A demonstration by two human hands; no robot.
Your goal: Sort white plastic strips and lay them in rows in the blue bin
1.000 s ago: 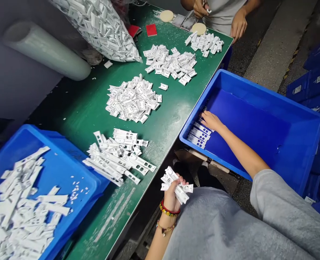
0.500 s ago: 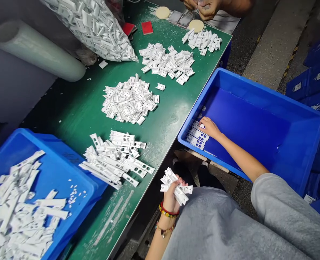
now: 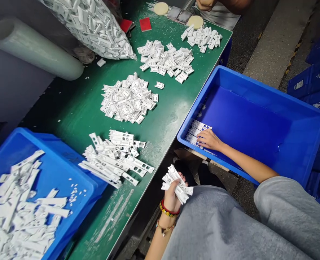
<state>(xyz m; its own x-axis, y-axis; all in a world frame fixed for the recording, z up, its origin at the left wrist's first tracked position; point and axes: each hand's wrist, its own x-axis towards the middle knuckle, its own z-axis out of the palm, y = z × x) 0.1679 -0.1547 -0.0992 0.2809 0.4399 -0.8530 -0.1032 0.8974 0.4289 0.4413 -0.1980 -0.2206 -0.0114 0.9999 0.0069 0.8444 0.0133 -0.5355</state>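
Note:
My left hand (image 3: 174,189) is closed around a bundle of white plastic strips (image 3: 179,187) near the table edge. Inside the blue bin (image 3: 251,108) on the right, my right hand (image 3: 209,139) rests over a row of flat white strips (image 3: 194,129) at the near left corner. Its fingers are spread and bent down onto the strips; whether they grip one is hidden. A pile of long white strips (image 3: 116,157) lies on the green table (image 3: 170,112), left of my left hand.
Piles of short white parts (image 3: 128,97) lie farther up the table, beside a full clear bag (image 3: 95,29). A second blue bin (image 3: 78,177) of strips stands at lower left. Another person's hand (image 3: 206,4) shows at the top. Stacked blue crates (image 3: 319,83) stand at right.
My right hand has moved slightly down along the row of strips, uncovering the upper strips. My left hand still holds its bundle. The other person's hands have moved up, mostly out of view.

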